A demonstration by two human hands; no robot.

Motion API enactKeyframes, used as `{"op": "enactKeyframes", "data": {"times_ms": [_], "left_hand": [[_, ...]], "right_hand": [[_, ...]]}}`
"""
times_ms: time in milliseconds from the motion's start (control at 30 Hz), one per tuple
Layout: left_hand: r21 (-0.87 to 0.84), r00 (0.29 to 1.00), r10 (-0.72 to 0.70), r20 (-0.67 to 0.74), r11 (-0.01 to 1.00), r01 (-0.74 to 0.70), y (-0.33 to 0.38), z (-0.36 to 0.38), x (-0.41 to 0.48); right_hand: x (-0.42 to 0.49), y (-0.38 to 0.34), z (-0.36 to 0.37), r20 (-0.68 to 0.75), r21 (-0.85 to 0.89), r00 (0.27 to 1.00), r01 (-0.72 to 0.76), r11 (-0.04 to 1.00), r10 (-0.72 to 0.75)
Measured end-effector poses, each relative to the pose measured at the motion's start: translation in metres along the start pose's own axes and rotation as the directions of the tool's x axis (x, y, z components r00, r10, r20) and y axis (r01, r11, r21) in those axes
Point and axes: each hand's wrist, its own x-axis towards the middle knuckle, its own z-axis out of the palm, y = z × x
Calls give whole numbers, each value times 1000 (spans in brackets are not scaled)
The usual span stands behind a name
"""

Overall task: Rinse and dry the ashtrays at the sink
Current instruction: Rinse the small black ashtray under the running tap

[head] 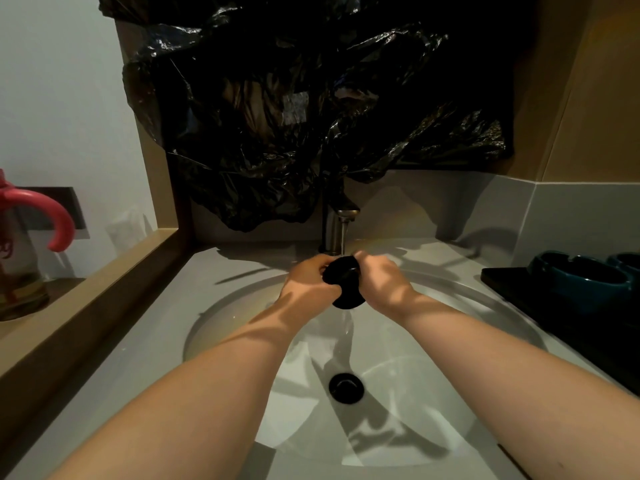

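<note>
A dark round ashtray (346, 285) is held over the white sink basin (242, 306), directly under the metal faucet (341, 225). A stream of water runs from the faucet onto the ashtray and drips off below it. My left hand (310, 280) grips its left side and my right hand (379, 282) grips its right side. Most of the ashtray is hidden by my fingers. Two more dark teal ashtrays (578, 282) sit on a black tray (502, 277) on the counter at the right.
The black drain (346, 387) lies at the basin's bottom. A crumpled black plastic bag (311, 116) covers the wall behind the faucet. A wooden ledge (104, 292) runs along the left, with a bottle with a pink handle (38, 216) beyond it.
</note>
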Motion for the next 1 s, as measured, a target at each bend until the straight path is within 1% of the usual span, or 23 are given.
{"op": "enactKeyframes", "data": {"times_ms": [67,133,200,233,267,300,333,400,467,567,600,633,700,733,767,833,900,933,967,1000], "left_hand": [[-49,1000,-19,7,999,20,0,1,1],[-192,988,-154,-29,970,146,0,-2,4],[-388,948,-316,-30,878,280,1,-6,5],[-480,932,-362,0,818,317,1,-9,4],[-557,922,-384,40,757,340,2,-12,3],[-612,914,-397,78,705,359,3,-13,2],[-646,908,-405,111,665,375,3,-14,0],[-670,897,-414,155,623,404,3,-13,-1],[-668,885,-420,199,603,436,4,-13,-3],[-659,868,-422,264,578,481,5,-13,-4],[-668,864,-420,278,562,488,4,-13,-4],[-678,863,-418,285,549,489,3,-13,-3],[-689,861,-429,273,537,486,2,-12,-3],[-684,857,-444,263,541,490,2,-11,-3],[-674,852,-459,251,549,494,1,-11,-3],[-653,850,-470,238,570,498,1,-11,-2],[-642,845,-469,259,570,513,4,-9,-3],[-640,841,-468,270,566,520,6,-8,-3],[-638,841,-466,274,566,521,6,-7,-2],[-639,840,-469,274,564,523,8,-6,-2]], "right_hand": [[0,1,-1,28,-11,999,38,999,-37],[5,4,1,7,94,1000,28,995,-29],[11,4,2,-4,244,999,-51,968,53],[14,4,2,20,361,994,-106,927,105],[13,3,2,73,490,984,-175,854,160],[12,1,1,132,585,971,-237,776,198],[10,0,0,173,631,960,-281,723,222],[8,0,-1,186,641,951,-307,703,246],[9,1,-2,161,561,955,-295,774,248],[12,3,-4,152,412,968,-245,877,199],[11,3,-4,126,366,976,-212,906,178],[11,4,-5,50,310,987,-159,937,151],[8,4,-9,-163,204,985,-24,979,58],[4,2,-12,-212,171,977,40,984,-3],[1,-1,-15,-182,158,982,75,985,-45],[-7,-9,-18,8,107,997,80,991,-82],[-14,-16,-12,199,-86,975,118,989,-99],[-17,-18,-8,258,-188,958,173,967,-121],[-20,-21,-5,299,-239,945,208,948,-131],[-24,-25,-5,335,-232,934,212,949,-126]]}}
